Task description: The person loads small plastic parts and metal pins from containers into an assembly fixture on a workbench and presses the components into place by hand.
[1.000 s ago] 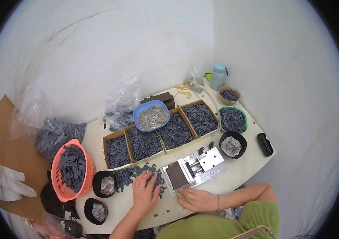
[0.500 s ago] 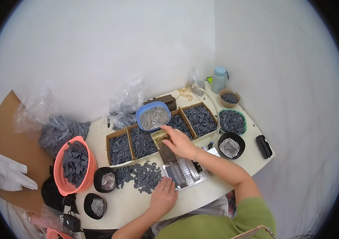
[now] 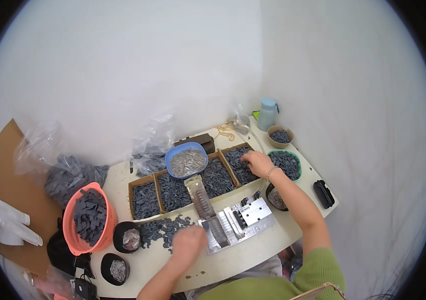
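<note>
Left hand (image 3: 189, 245) just beside metal fixture (image 3: 239, 226), right hand (image 3: 258, 164) at gray pieces (image 3: 235, 161); cannot tell either's grip.

Unreadable marking (image 3: 257, 229) on metal plate (image 3: 266, 224).

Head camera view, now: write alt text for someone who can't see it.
A person's right hand is over the rightmost box of grey pieces; the blurred left hand is beside a silver metal fixture. A coral basket stands at left.
</note>
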Demonstrator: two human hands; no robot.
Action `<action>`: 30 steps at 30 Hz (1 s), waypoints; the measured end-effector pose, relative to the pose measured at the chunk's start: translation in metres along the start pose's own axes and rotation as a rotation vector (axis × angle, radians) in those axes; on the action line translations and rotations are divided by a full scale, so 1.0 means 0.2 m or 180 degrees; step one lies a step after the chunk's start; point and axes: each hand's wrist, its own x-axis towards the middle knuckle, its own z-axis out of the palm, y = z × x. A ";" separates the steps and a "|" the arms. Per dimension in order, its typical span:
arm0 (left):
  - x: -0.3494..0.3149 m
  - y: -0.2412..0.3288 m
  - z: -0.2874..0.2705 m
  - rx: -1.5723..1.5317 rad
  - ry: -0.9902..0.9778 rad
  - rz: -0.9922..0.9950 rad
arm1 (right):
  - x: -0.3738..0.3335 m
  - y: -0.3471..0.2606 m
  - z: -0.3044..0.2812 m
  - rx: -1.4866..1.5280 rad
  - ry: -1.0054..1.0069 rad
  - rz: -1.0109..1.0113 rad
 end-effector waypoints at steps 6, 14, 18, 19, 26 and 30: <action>0.03 -0.48 -0.49 0.0215 0.1652 -0.1567 | -0.04 -0.05 -0.02 -0.0430 -0.0075 0.0032; -0.01 -0.91 -0.55 0.1736 0.1208 -0.1394 | -0.08 -0.24 -0.15 0.0609 0.0221 -0.0006; 0.06 -0.89 -0.19 0.0918 -0.0264 -0.1541 | -0.14 -0.39 -0.16 0.1342 0.0097 -0.0427; 0.04 -0.92 -0.12 0.1000 -0.0535 -0.1570 | -0.16 -0.43 -0.16 0.1442 0.0035 -0.0526; 0.09 -0.81 -0.13 0.0998 -0.0085 -0.1334 | -0.31 -0.57 -0.15 0.1650 -0.0656 -0.0772; 0.08 -0.40 -0.05 -0.0343 0.0647 -0.0595 | -0.36 -0.60 -0.08 0.1442 -0.0485 -0.1127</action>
